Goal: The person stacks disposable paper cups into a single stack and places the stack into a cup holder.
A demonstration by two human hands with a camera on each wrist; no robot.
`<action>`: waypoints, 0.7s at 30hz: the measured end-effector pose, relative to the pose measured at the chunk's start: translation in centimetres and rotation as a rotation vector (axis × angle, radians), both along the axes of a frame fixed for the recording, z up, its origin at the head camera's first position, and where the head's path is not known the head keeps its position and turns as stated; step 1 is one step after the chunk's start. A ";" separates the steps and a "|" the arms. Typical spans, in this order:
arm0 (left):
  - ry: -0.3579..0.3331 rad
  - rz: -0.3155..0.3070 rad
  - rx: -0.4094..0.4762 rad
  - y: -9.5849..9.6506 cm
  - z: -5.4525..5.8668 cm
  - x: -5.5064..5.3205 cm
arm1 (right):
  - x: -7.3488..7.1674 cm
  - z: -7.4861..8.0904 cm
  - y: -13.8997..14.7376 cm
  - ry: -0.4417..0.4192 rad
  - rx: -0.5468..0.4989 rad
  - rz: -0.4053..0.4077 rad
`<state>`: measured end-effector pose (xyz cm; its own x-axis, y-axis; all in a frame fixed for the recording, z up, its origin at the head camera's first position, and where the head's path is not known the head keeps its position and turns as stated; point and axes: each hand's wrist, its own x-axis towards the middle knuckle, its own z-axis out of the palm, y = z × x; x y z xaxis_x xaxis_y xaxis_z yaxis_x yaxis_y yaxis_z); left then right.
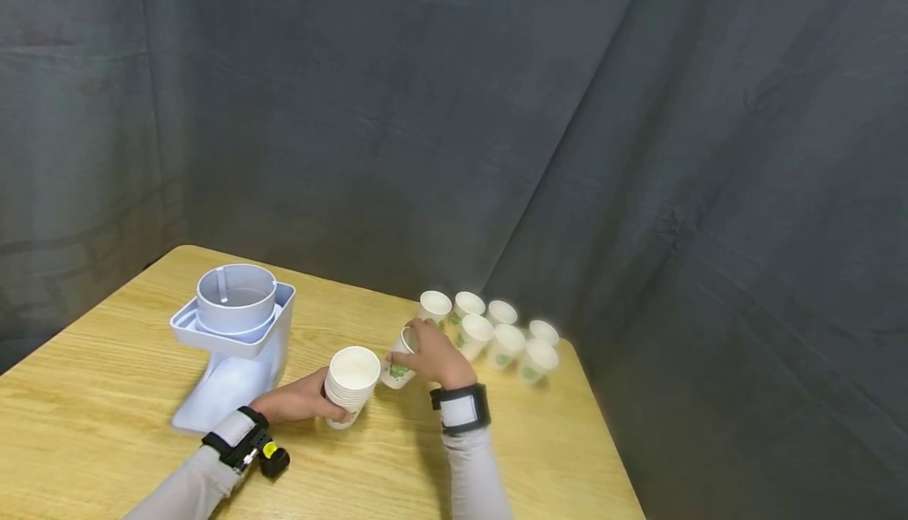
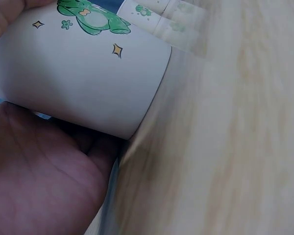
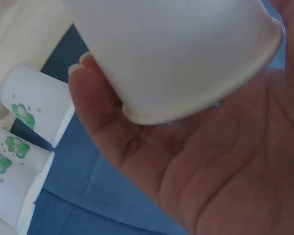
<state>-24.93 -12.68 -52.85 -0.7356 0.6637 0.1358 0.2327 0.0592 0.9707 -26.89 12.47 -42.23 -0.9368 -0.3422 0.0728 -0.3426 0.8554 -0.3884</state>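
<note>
My left hand [image 1: 301, 399] grips a stack of white paper cups [image 1: 352, 382], held mouth up and leaning slightly. A green cartoon animal and small stars are printed on the cup [image 2: 88, 68] in the left wrist view. Just right of the stack, my right hand [image 1: 437, 356] holds a single paper cup [image 1: 399, 370] near its rim, tilted, with a green print facing the head view. In the right wrist view, thumb and fingers [image 3: 95, 98] lie around that cup's rim [image 3: 161, 117]. Whether its base touches the table cannot be seen clearly.
Several paper cups [image 1: 508, 343] stand mouth up in two rows at the table's far right corner. On the left is a pale blue-grey stand [image 1: 234, 382] with a tray and a round bowl [image 1: 236, 299] on top. Dark curtains [image 1: 397, 110] hang behind the wooden table [image 1: 340, 481].
</note>
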 end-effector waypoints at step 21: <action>-0.010 -0.011 -0.012 0.3 0.6 0.0 | 3.4 4.8 1.7 0.254 -0.234 0.051</action>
<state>-24.90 -12.43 -52.25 -0.7295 0.6733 0.1206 0.2241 0.0686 0.9721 -23.52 14.16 -37.42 -0.8608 -0.3343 0.3838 -0.4936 0.7324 -0.4691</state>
